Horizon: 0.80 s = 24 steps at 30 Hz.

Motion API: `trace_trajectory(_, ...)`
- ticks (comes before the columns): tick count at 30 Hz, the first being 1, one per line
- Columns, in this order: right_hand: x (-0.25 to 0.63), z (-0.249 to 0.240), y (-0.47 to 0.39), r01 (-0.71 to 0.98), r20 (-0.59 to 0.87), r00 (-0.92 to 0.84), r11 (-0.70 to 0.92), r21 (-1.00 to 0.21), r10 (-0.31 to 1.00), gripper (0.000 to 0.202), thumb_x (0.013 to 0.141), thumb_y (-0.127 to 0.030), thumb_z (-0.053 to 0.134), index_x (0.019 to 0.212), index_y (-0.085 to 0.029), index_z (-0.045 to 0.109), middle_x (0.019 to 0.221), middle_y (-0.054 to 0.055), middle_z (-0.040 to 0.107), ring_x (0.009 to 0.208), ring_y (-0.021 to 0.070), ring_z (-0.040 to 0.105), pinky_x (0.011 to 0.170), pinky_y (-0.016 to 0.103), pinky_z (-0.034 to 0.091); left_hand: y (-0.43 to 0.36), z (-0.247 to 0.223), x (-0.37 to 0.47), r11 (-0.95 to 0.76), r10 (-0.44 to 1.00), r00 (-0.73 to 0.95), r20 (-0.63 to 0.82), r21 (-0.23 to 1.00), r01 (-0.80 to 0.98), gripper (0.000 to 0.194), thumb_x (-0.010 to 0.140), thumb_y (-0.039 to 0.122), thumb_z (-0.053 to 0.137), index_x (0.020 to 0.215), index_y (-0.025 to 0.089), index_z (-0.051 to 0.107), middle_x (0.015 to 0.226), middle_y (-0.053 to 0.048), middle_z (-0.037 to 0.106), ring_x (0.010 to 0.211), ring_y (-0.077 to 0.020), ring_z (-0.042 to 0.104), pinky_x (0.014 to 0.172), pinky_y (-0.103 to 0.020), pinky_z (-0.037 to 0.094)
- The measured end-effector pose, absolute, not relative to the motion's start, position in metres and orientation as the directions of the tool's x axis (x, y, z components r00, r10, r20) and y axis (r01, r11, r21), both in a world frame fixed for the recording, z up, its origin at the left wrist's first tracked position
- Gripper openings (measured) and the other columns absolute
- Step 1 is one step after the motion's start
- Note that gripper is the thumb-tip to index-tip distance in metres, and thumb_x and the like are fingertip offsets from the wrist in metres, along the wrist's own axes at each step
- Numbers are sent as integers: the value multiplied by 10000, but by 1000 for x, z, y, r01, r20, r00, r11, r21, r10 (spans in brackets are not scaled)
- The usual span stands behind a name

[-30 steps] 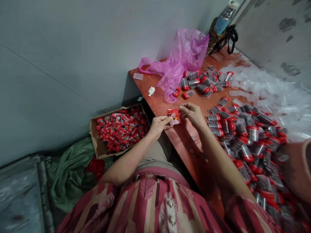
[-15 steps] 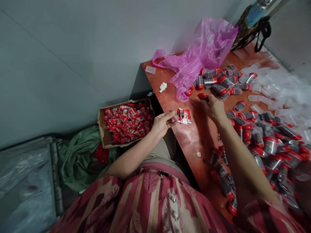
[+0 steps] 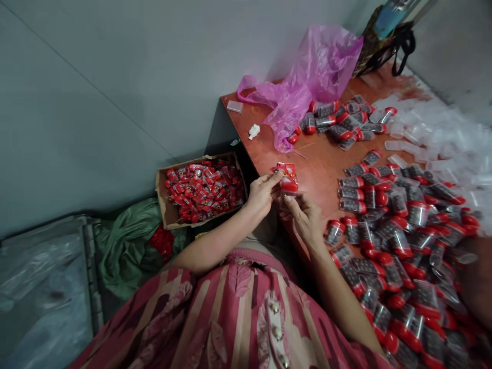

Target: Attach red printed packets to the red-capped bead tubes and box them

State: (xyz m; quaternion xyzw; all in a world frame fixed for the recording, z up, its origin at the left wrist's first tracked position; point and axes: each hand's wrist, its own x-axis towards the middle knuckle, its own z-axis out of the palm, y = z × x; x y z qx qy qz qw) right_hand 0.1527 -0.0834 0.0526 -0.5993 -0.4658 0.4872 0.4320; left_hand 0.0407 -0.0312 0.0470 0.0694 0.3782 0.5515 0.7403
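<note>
My left hand (image 3: 262, 196) is closed at the table's near left edge, pinching a small red printed wrapper (image 3: 280, 173). Close beside it, my right hand (image 3: 306, 218) has thumb and fingers pinched on the lower end of a small red-capped container (image 3: 289, 187). The container meets the wrapper between the two hands; how far one covers the other is hard to see. Shiny red wrappers (image 3: 288, 168) lie on the table just behind the fingers.
On the red-brown table (image 3: 265, 151) lie many dark, red-capped containers (image 3: 395, 233), clear plastic pieces (image 3: 453, 138) and a pink plastic bag (image 3: 307, 72). A cardboard box (image 3: 163, 200) of red wrapped pieces stands left, beside green cloth (image 3: 123, 246). Someone's blurred arm (image 3: 478, 277) shows far right.
My right hand has come back from the table's middle toward my left hand, bringing a red-capped container to the wrapper. The view has shifted slightly, showing more containers at lower right.
</note>
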Motion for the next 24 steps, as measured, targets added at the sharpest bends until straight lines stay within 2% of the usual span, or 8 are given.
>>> trace_trajectory(4,156,53,-82,1,-220,79,-221,-975,972,272,763,-440,673,821,-181,616,637,-24,634,465,111,594,454,236,505,-36,52,43,326,912,79,-402,597,-733,363,537,356,835,678,122,595,630,17,619,540,-78,566,560,-207,442)
trace_trajectory(7,158,50,-83,-41,-216,90,-213,-976,972,276,766,-446,668,820,-178,624,663,-12,650,480,110,593,470,240,504,-36,52,42,340,929,157,-335,605,-720,369,550,372,832,742,129,630,687,0,649,580,-93,592,584,-218,462)
trace_trajectory(12,160,43,-88,174,-61,177,-92,-980,982,276,785,-447,648,892,-192,639,722,4,674,568,133,611,538,260,517,-34,48,41,455,890,298,-344,647,-612,372,532,371,842,725,105,667,644,-23,643,547,-89,567,564,-218,452)
trace_trajectory(14,161,43,-88,200,-45,179,-81,-976,983,269,783,-448,650,884,-198,638,691,-2,664,561,138,607,530,261,513,-34,46,40,472,881,316,-351,674,-568,357,560,388,825,719,102,681,628,-31,641,520,-94,554,532,-229,444)
trace_trajectory(20,167,48,-80,-146,-221,-28,-223,-964,975,288,760,-473,658,777,-188,612,630,-18,633,430,100,550,393,218,447,-31,46,32,468,864,420,-277,750,-468,370,584,437,794,640,92,671,568,-39,618,473,-130,552,484,-271,450)
trace_trajectory(22,167,50,-80,-126,-205,10,-202,-971,979,275,755,-453,670,782,-183,623,623,-20,627,437,94,544,404,213,448,-30,44,32,451,866,423,-266,780,-434,358,594,430,789,620,96,665,561,-30,611,485,-119,555,513,-261,459)
trace_trajectory(24,166,50,-80,-28,-138,114,-135,-990,984,245,752,-417,687,815,-186,640,622,-26,622,474,93,550,452,217,473,-29,41,33,429,882,387,-268,797,-426,330,597,409,792,605,107,660,568,-12,608,517,-105,561,553,-245,468)
